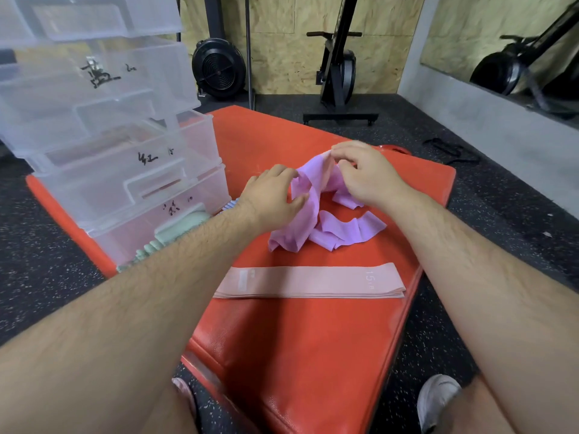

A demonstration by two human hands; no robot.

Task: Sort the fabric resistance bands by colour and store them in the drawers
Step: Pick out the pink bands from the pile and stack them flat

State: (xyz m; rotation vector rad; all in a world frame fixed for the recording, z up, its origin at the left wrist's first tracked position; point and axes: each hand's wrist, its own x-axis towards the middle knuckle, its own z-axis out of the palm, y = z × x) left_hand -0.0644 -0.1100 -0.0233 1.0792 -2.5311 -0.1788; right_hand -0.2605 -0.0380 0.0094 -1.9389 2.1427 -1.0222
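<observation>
A tangled heap of purple bands (332,230) lies on the orange mat (313,355). My left hand (269,198) grips the heap's left fold. My right hand (366,173) pinches a raised part of the same purple fabric at its top. Nearer to me, a flat stack of pink bands (307,281) marked 15 lies across the mat. At the left stands a clear plastic drawer unit (103,126) with handwritten labels. Its bottom drawer (175,220) is pulled out and holds pale green bands (178,227).
Black speckled rubber floor surrounds the mat. Exercise machines (338,67) and a fan wheel (219,68) stand against the plywood wall behind. A black strap (451,150) lies on the floor at the right. My shoes (435,399) are at the mat's near edge.
</observation>
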